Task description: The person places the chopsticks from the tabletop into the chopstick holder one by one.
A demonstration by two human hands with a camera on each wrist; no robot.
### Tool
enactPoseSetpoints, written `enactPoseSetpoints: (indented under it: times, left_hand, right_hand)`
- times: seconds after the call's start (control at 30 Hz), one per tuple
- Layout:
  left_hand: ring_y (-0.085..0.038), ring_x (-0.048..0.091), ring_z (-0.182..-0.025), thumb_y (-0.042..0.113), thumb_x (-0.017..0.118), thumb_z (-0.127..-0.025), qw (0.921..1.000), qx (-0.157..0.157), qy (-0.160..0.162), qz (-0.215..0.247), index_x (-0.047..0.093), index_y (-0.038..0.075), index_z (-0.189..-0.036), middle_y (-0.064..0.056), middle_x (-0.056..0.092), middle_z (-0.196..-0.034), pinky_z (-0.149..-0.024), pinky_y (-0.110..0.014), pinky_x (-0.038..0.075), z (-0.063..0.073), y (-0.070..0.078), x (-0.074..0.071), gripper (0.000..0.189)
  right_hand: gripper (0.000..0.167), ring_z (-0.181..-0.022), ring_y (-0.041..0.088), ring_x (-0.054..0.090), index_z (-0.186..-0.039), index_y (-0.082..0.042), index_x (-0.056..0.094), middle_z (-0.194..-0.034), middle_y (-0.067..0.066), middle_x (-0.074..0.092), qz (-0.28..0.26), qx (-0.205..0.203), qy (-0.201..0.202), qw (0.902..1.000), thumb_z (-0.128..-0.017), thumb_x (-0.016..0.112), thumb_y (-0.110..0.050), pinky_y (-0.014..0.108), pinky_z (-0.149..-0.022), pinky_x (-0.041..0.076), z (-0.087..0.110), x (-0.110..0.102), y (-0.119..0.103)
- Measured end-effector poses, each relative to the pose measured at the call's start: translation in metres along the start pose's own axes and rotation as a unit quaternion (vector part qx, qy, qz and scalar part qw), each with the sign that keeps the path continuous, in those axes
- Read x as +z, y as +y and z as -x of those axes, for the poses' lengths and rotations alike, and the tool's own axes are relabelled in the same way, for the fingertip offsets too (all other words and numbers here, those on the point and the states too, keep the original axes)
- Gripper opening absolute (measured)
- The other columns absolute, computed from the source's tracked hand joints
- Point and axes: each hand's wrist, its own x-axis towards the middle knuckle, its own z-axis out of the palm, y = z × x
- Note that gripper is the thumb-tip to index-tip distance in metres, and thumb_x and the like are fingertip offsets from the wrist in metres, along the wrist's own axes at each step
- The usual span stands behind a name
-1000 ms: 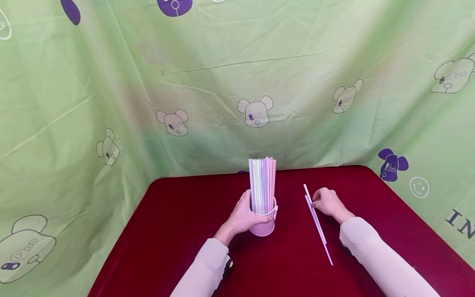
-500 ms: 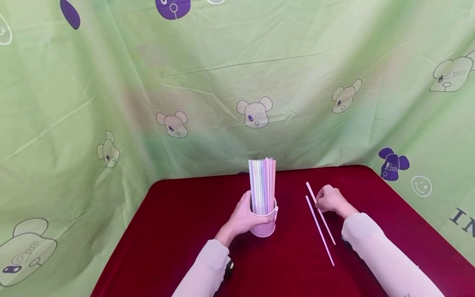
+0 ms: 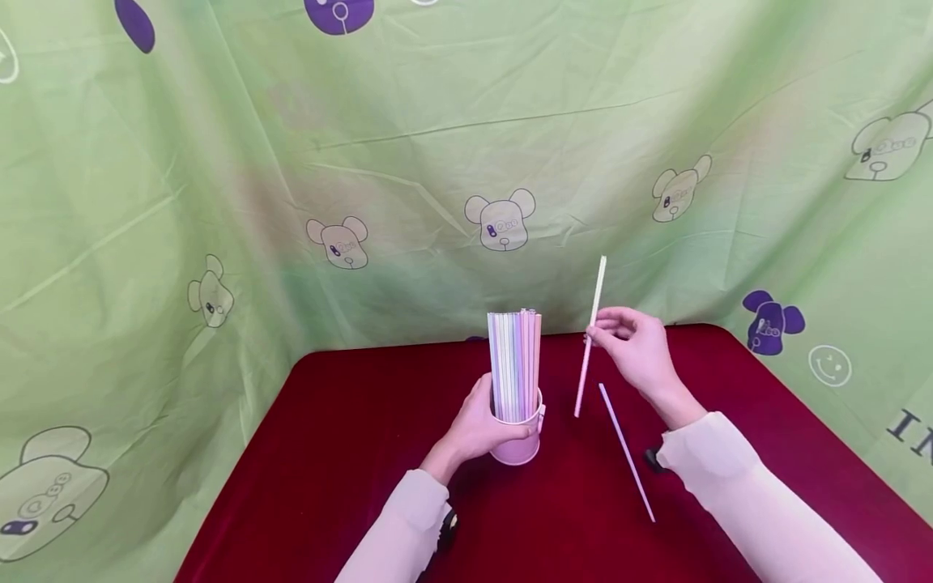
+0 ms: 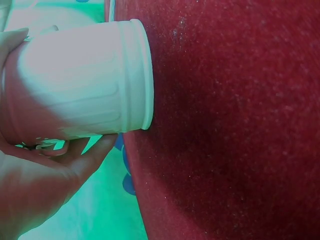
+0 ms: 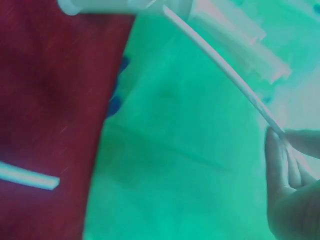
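A pink bucket (image 3: 515, 450) full of upright pastel straws (image 3: 513, 364) stands on the table, and my left hand (image 3: 477, 423) grips it around the rim from the left. The left wrist view shows the bucket's ribbed side (image 4: 75, 80) with fingers about it. My right hand (image 3: 641, 352) pinches a pale straw (image 3: 585, 368) between thumb and fingertips. That straw is raised nearly upright, leaning slightly, to the right of the bucket and apart from it. A lilac straw (image 3: 627, 453) lies on the table below the right hand; its end (image 5: 30, 176) shows in the right wrist view.
Dark red cloth covers the table (image 3: 350, 470), whose back edge meets a green curtain (image 3: 408, 162) printed with bear heads. The curtain also hangs along the left and right sides.
My right hand has lifted the pale straw off the table, swung it upright and moved it left toward the bucket. The left hand and bucket have stayed in place.
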Motion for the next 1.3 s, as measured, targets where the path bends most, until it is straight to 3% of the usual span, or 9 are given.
enactPoseSetpoints:
  times: [0.13, 0.3, 0.47, 0.73, 0.87, 1.03, 1.3]
  left_hand:
    - [-0.016, 0.056, -0.116, 0.029, 0.094, -0.067, 1.0000, 0.009, 0.004, -0.002, 0.046, 0.015, -0.144, -0.003, 0.054, -0.130, -0.103, -0.037, 0.048, -0.001, -0.001, 0.000, 0.091]
    - [-0.016, 0.057, -0.116, 0.029, 0.094, -0.068, 0.9999, 0.009, 0.002, 0.005, 0.046, 0.015, -0.144, -0.004, 0.054, -0.131, -0.104, -0.038, 0.048, 0.000, -0.001, 0.000, 0.091]
    - [-0.016, 0.056, -0.117, 0.030, 0.094, -0.068, 1.0000, 0.004, -0.001, 0.006, 0.046, 0.015, -0.144, -0.003, 0.054, -0.131, -0.103, -0.037, 0.047, 0.002, -0.001, 0.002, 0.091]
    - [-0.016, 0.055, -0.118, 0.028, 0.094, -0.067, 1.0000, 0.004, 0.000, 0.004, 0.045, 0.015, -0.146, -0.002, 0.054, -0.133, -0.105, -0.037, 0.046, 0.001, 0.003, 0.002, 0.093]
    - [-0.015, 0.057, -0.115, 0.028, 0.093, -0.067, 1.0000, 0.000, 0.001, 0.005, 0.046, 0.016, -0.144, -0.002, 0.054, -0.131, -0.103, -0.036, 0.047, 0.000, 0.003, 0.002, 0.091]
    - [-0.016, 0.058, -0.114, 0.029, 0.094, -0.067, 1.0000, 0.003, 0.000, 0.004, 0.047, 0.015, -0.143, -0.002, 0.055, -0.129, -0.102, -0.036, 0.047, 0.001, 0.002, 0.002, 0.090]
    - [-0.016, 0.058, -0.115, 0.030, 0.094, -0.068, 1.0000, 0.003, 0.000, 0.001, 0.045, 0.014, -0.144, -0.003, 0.054, -0.130, -0.103, -0.037, 0.048, 0.000, 0.001, 0.001, 0.092]
  right_hand:
    - [0.024, -0.078, 0.004, 0.071, -0.112, 0.013, 0.067, -0.094, 0.020, 0.072, -0.052, -0.038, 0.032, 0.9974, -0.091, 0.073, 0.002, 0.017, -0.075, 0.058, -0.001, 0.018, -0.023]
    - [0.022, -0.079, 0.007, 0.070, -0.110, 0.016, 0.065, -0.095, 0.029, 0.069, -0.074, -0.052, 0.036, 0.9953, -0.091, 0.071, 0.007, 0.017, -0.075, 0.058, 0.002, 0.040, -0.033]
    - [0.020, -0.080, 0.016, 0.071, -0.107, 0.016, 0.065, -0.093, 0.032, 0.070, -0.034, -0.059, 0.014, 0.9976, -0.089, 0.071, 0.009, 0.015, -0.074, 0.057, 0.013, 0.056, -0.011]
    - [0.016, -0.077, 0.013, 0.070, -0.101, 0.001, 0.073, -0.086, 0.012, 0.074, 0.041, -0.062, -0.040, 0.9964, -0.087, 0.079, -0.001, 0.019, -0.069, 0.058, 0.032, 0.069, 0.022]
    - [0.012, -0.074, 0.012, 0.068, -0.096, -0.002, 0.074, -0.082, 0.006, 0.073, 0.082, -0.075, -0.070, 0.9914, -0.085, 0.080, -0.001, 0.023, -0.067, 0.057, 0.038, 0.071, 0.026]
    - [0.010, -0.071, 0.012, 0.067, -0.092, -0.005, 0.074, -0.080, 0.001, 0.073, 0.109, -0.058, -0.093, 0.9880, -0.086, 0.081, -0.006, 0.027, -0.067, 0.057, 0.039, 0.067, 0.026]
    - [0.009, -0.075, 0.015, 0.067, -0.096, -0.008, 0.077, -0.088, 0.001, 0.075, 0.161, -0.055, -0.074, 0.9826, -0.092, 0.076, -0.016, 0.025, -0.068, 0.053, 0.025, 0.043, 0.021]
